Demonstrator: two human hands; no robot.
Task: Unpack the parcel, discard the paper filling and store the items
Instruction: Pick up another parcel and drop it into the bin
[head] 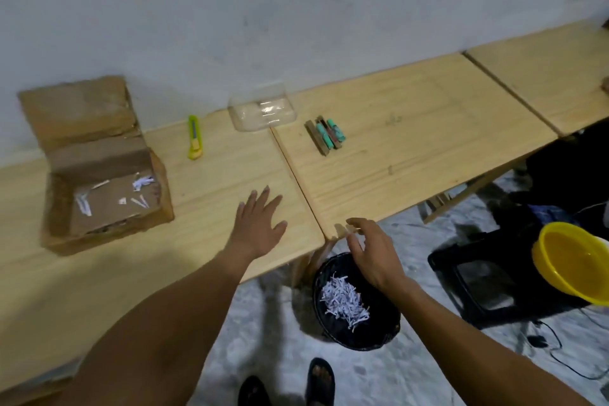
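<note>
At the far left of the wooden surface [230,175] sits the open cardboard parcel [105,175], its flaps up and only a few paper scraps [141,181] left on its floor. These thin bits lie flat against the cardboard, so a hasty sweep would likely miss them or flick them onto the surface. Just right of the parcel a yellow-green utility knife [194,138] lies by the wall; whether its blade is out cannot be told, and a careless reach past it toward the items could meet the edge. Next comes a clear plastic container [262,111], seemingly upside down, light enough to skid if nudged. Beyond the seam lie the unpacked items [325,134], a small cluster of green and brown pieces, not yet stored; they could roll apart if grabbed as a bunch.

Nearer the camera, the left hand [258,224] hovers over the surface with fingers spread and empty. The right hand [372,254] hangs above the black bin [357,313], fingers loosely apart and nothing visibly held. Shredded paper [344,301] is heaped inside. The bin stands on the floor close to the person's feet, so a step forward might tip it.
</note>
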